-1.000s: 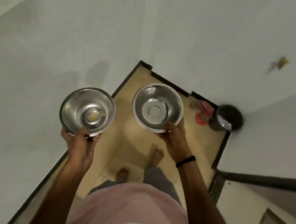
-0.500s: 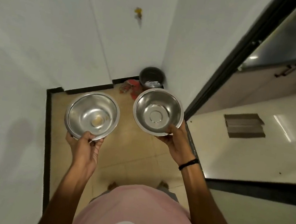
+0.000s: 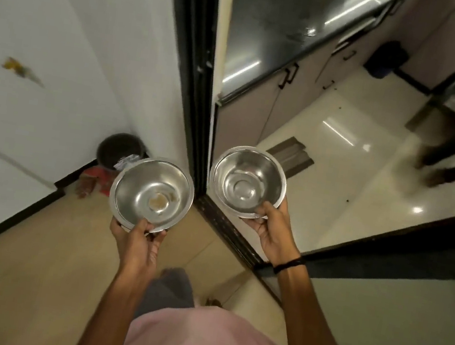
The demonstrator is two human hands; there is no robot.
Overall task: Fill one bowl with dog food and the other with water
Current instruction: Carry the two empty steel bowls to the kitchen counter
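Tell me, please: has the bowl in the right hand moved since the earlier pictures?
Yes. Against the black door frame, the right bowl in the right hand has crossed from the corner side to the kitchen side.

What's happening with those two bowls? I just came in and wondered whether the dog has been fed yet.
Not yet, it seems. A person is standing at a doorway to a kitchen, carrying one steel bowl in each hand. The left hand holds the left bowl, which has only a bit of brownish residue at the bottom. The right hand holds the right bowl, which looks empty. No food or water is in either.
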